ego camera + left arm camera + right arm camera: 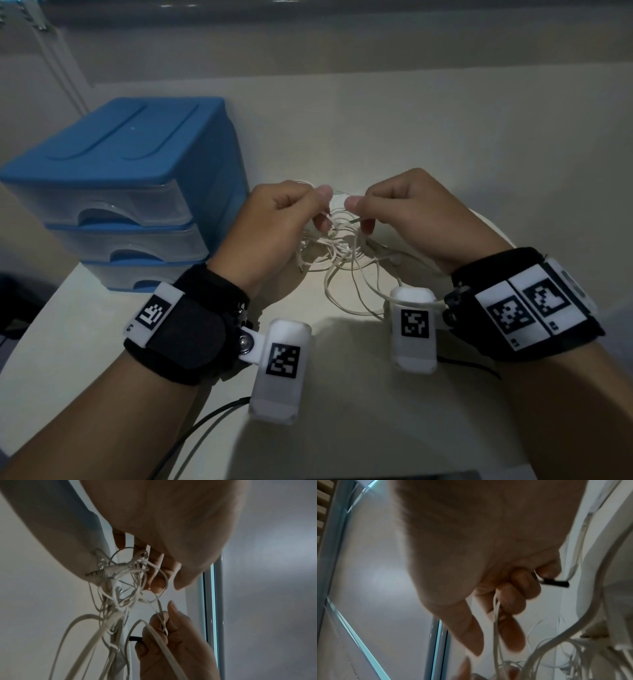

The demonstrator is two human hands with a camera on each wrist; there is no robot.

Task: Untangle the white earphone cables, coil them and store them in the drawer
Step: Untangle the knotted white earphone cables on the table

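Observation:
A tangle of white earphone cables (342, 253) lies on the pale table (428, 144), with loops trailing toward me. My left hand (323, 209) hovers over its left side and pinches strands between thumb and curled fingers. In the left wrist view a cable loop (159, 577) runs across the fingers, and a jack plug (93, 573) sticks out of the knot. My right hand (358, 214) is just to the right, its fingers (513, 601) curled round thin white strands (495, 615). A short black piece (556, 583) pokes out of that fist. The blue drawer unit (120, 164) stands at the left with all three drawers shut.
A pale rounded object (489, 222) shows partly behind my right hand. Black leads (205, 421) run off the near table edge under my left forearm. A wall and a window frame (239, 20) close off the far side.

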